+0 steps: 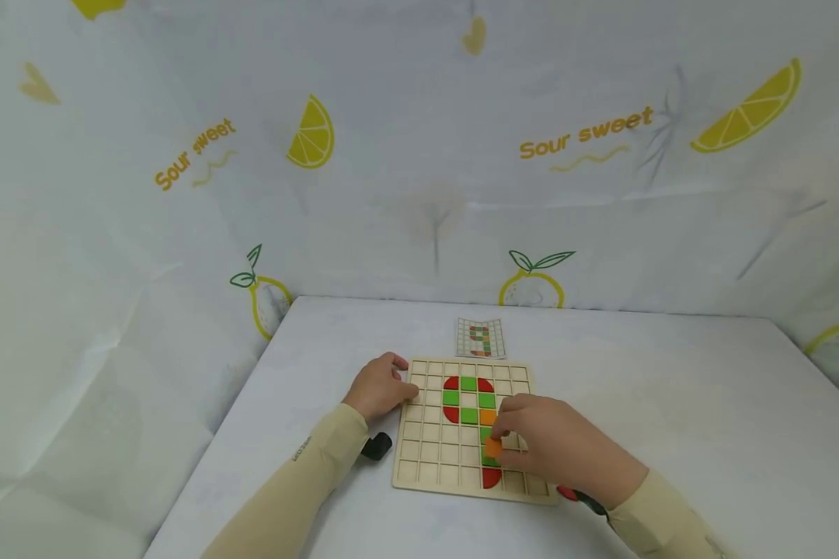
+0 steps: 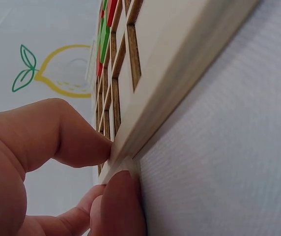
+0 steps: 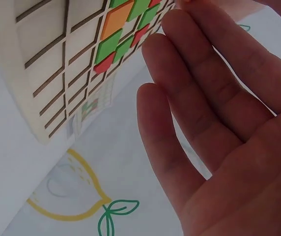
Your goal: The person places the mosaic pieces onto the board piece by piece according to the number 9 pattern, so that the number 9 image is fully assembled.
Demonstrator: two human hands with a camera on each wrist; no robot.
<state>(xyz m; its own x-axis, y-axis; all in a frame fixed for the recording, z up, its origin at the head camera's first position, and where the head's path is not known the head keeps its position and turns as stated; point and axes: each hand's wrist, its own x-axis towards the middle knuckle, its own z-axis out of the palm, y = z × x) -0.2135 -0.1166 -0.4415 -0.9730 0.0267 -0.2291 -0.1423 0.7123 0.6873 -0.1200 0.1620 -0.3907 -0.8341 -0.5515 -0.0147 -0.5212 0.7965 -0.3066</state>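
A wooden grid board lies on the white table, partly filled with red, green and orange tiles that form a figure. My left hand grips the board's upper left edge; in the left wrist view its fingertips pinch the board's rim. My right hand hovers over the board's lower right cells and pinches a small orange tile between thumb and forefinger. Its other fingers stretch out straight beside the board.
A small pattern card lies just behind the board. A black strap piece sits by my left wrist. A lemon-print cloth walls in the table at the back and on both sides. The table's right half is bare white surface.
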